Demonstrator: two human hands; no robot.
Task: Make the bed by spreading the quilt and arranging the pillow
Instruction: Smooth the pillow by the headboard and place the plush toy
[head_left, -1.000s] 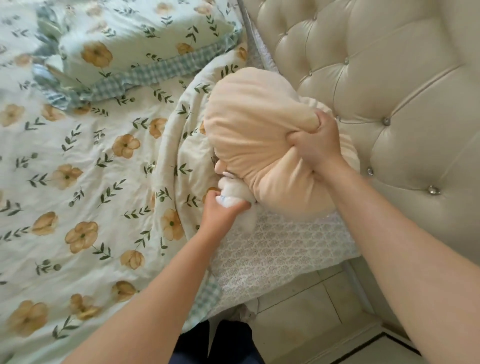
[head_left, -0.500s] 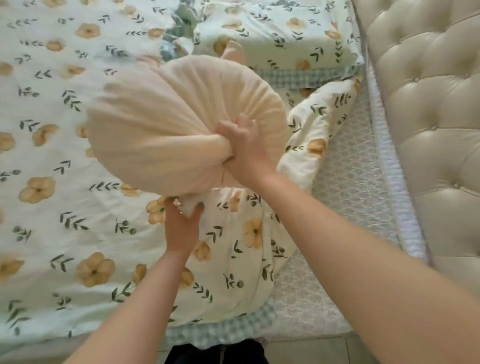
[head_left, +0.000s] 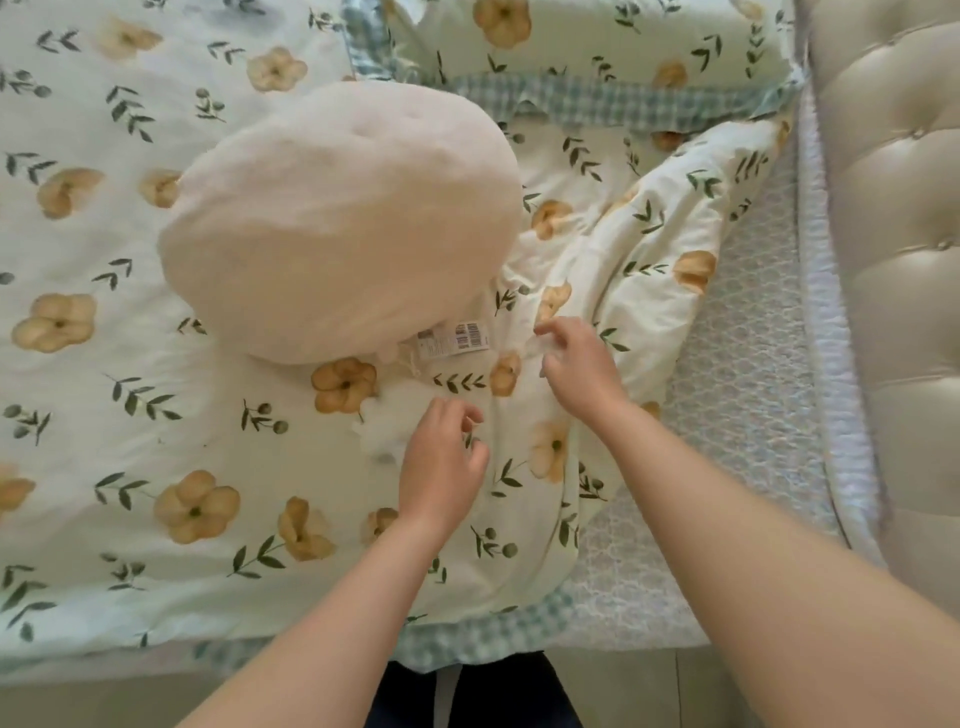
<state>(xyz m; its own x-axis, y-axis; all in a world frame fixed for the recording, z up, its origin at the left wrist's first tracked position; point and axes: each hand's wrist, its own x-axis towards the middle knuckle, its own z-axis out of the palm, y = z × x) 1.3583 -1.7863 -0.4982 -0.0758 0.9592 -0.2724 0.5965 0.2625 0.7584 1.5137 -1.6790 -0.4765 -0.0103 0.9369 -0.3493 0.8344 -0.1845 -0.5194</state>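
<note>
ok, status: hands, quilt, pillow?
Both empty: left hand, right hand, above quilt. It's bunched at right, mattress exposed. In the way: round cushion, stuffing tuft on it. Up top, pillow by headboard.

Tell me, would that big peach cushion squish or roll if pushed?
Probably squish: the cushion looks plump with a soft dimple on top. Loose white stuffing beside it hints it's light. Lying flat on the quilt, it likely won't roll.

The person's forearms (head_left: 322, 623) are bare right up to the near edge of view, the left hand (head_left: 441, 462) and right hand (head_left: 576, 364) uncovered too, and dark navy trousers (head_left: 498, 696) show at the near middle.
</note>
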